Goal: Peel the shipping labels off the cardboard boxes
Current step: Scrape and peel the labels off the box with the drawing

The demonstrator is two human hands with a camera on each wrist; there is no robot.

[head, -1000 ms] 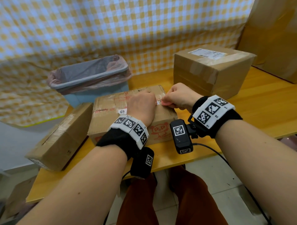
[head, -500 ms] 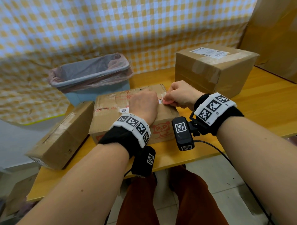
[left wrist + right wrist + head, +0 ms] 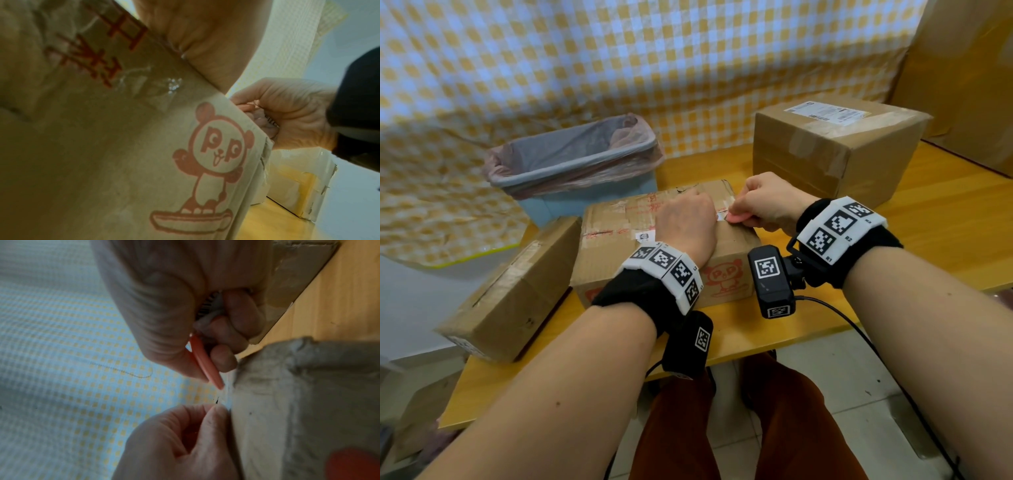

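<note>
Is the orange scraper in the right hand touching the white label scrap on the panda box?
Touching. The right wrist view shows the orange scraper's tip against the white label scrap at the box edge.

Left hand and right hand both curled, fingertips nearly meeting, forearms extended forward

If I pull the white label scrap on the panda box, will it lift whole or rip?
The label scrap is thin paper with ragged edges, so it will probably tear rather than lift whole. The right hand works a pink scraper against it, suggesting firm adhesion. It looks floppy.
</note>
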